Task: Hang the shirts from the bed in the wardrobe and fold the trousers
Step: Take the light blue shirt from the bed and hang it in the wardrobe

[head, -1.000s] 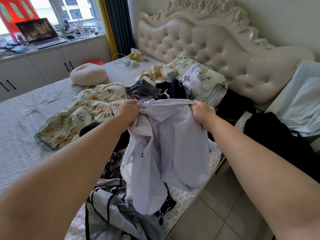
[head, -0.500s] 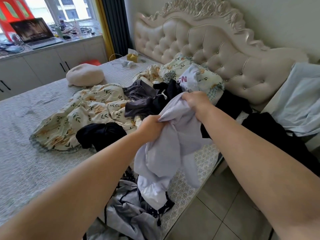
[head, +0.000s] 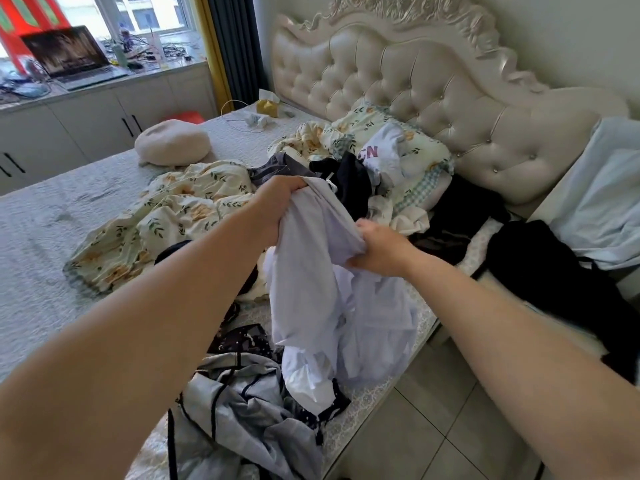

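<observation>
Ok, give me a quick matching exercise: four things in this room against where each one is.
Things:
1 pale shirt
2 laptop
3 round cushion
4 yellow box

Places:
A on the counter
B next to the headboard
C held by the left hand and right hand
D on the bed, beyond the quilt

Pairs: 1-C, 2-A, 3-D, 4-B

You have two hands in view, your left hand (head: 277, 206) and right hand (head: 377, 251), one pale shirt (head: 311, 289), one laptop (head: 72, 57), one round cushion (head: 173, 143), one flowered quilt (head: 166, 216).
</observation>
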Demonstrator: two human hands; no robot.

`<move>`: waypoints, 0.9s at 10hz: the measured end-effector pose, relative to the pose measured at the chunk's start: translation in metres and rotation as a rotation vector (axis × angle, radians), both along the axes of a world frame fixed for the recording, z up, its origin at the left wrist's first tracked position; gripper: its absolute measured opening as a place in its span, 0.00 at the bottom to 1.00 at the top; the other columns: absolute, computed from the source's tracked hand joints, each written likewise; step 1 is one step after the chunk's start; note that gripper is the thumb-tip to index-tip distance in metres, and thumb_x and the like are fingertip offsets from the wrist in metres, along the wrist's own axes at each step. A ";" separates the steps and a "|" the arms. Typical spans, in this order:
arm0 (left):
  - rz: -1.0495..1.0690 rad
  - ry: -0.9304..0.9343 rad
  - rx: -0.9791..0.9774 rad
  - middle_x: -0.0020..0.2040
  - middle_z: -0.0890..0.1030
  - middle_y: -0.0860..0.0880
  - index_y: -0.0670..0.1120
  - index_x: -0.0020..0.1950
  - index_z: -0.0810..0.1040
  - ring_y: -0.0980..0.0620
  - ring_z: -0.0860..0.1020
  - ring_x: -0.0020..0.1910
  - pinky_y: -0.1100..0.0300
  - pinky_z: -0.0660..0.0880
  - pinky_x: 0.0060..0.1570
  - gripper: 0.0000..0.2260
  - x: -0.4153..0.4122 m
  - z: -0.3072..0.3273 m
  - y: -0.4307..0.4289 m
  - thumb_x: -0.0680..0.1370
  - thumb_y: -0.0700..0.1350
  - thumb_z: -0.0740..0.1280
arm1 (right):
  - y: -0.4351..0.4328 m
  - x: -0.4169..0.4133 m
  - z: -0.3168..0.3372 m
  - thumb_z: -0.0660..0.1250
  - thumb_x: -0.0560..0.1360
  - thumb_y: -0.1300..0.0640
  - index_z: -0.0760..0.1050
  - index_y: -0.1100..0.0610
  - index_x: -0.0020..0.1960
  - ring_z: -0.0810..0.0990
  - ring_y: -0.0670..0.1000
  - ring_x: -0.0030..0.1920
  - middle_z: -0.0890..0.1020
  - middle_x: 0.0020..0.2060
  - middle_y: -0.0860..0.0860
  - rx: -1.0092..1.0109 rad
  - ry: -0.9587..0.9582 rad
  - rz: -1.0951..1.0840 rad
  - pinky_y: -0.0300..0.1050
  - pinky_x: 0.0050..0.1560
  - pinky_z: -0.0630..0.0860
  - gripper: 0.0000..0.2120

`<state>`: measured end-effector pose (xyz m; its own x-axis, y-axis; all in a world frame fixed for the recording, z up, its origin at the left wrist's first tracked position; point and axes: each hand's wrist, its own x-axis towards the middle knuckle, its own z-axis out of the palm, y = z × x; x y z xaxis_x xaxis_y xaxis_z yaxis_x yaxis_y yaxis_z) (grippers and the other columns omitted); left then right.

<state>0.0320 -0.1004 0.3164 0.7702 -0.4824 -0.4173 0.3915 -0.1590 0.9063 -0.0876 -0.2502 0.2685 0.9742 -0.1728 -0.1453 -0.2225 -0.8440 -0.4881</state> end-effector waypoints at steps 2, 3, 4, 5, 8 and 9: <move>0.122 -0.101 0.039 0.54 0.76 0.48 0.44 0.68 0.68 0.52 0.78 0.47 0.58 0.77 0.41 0.23 0.017 -0.020 0.008 0.75 0.37 0.69 | -0.008 -0.002 0.012 0.65 0.77 0.50 0.78 0.58 0.51 0.81 0.56 0.48 0.82 0.48 0.56 0.721 0.117 -0.364 0.50 0.52 0.77 0.11; 0.049 -0.496 0.278 0.63 0.74 0.45 0.47 0.70 0.68 0.46 0.75 0.59 0.50 0.72 0.61 0.26 -0.004 -0.046 0.011 0.73 0.41 0.71 | -0.009 0.003 0.016 0.62 0.79 0.53 0.76 0.59 0.47 0.80 0.56 0.43 0.81 0.43 0.58 0.975 0.101 -0.522 0.48 0.45 0.77 0.10; -0.134 -0.834 0.296 0.64 0.72 0.49 0.50 0.66 0.73 0.51 0.71 0.62 0.60 0.66 0.60 0.22 -0.044 -0.072 0.009 0.74 0.53 0.70 | -0.005 0.008 0.017 0.55 0.81 0.54 0.72 0.55 0.43 0.77 0.55 0.38 0.77 0.40 0.57 1.108 0.108 -0.591 0.48 0.43 0.73 0.12; -0.277 -0.953 0.380 0.67 0.69 0.51 0.52 0.70 0.67 0.52 0.67 0.65 0.55 0.67 0.63 0.27 -0.070 -0.098 0.002 0.73 0.52 0.71 | -0.004 0.012 0.018 0.54 0.82 0.50 0.70 0.56 0.64 0.79 0.58 0.47 0.78 0.54 0.61 1.215 0.128 -0.676 0.51 0.49 0.76 0.16; 0.029 -0.373 0.319 0.53 0.77 0.42 0.38 0.62 0.74 0.42 0.76 0.52 0.59 0.72 0.47 0.14 -0.043 -0.078 -0.003 0.81 0.39 0.54 | -0.025 -0.003 0.022 0.65 0.67 0.31 0.76 0.57 0.59 0.79 0.56 0.53 0.80 0.54 0.55 0.696 0.248 -0.550 0.52 0.59 0.74 0.33; 0.098 -0.131 0.247 0.38 0.71 0.49 0.45 0.45 0.73 0.51 0.70 0.35 0.59 0.70 0.38 0.10 -0.025 -0.043 -0.009 0.80 0.43 0.54 | -0.024 -0.011 0.018 0.64 0.56 0.23 0.67 0.55 0.67 0.75 0.54 0.60 0.74 0.61 0.52 0.223 0.059 -0.458 0.47 0.56 0.73 0.50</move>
